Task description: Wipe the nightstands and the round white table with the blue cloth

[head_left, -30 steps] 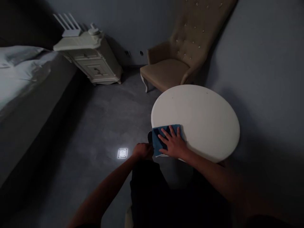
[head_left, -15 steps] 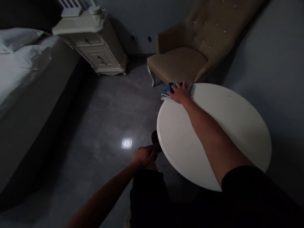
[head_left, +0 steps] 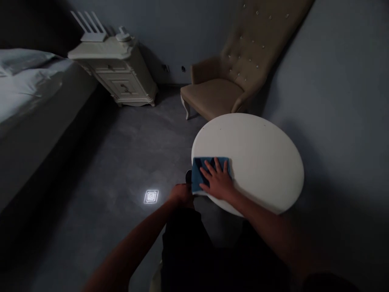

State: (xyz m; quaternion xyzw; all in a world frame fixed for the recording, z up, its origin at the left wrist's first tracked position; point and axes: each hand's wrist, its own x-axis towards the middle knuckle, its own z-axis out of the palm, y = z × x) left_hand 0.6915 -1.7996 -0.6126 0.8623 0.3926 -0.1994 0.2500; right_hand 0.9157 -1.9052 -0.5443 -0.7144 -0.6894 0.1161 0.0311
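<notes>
My right hand (head_left: 219, 182) lies flat with its fingers spread on a folded blue cloth (head_left: 197, 178) with dark patches. The cloth rests on the near left edge of a round white table (head_left: 261, 154), and its left side reaches the rim. Low beside the table, my left hand (head_left: 181, 194) rests over my knee area, just left of the cloth. Its fingers are in shadow and I cannot make out how they lie. A few tiny dark specks show on the far part of the tabletop.
Behind the table stands a tan tufted armchair (head_left: 219, 95). A white nightstand (head_left: 124, 77) at the back left carries a white router (head_left: 93, 36) and a small white device (head_left: 123, 37). A bed (head_left: 39, 97) runs along the left. A bright square light pattern (head_left: 151, 196) shows on the grey floor.
My right hand and the cloth have come from the table's far edge to its near left edge. The cloth now lies flatter. The view has shifted slightly; my left hand stays low beside the table.
</notes>
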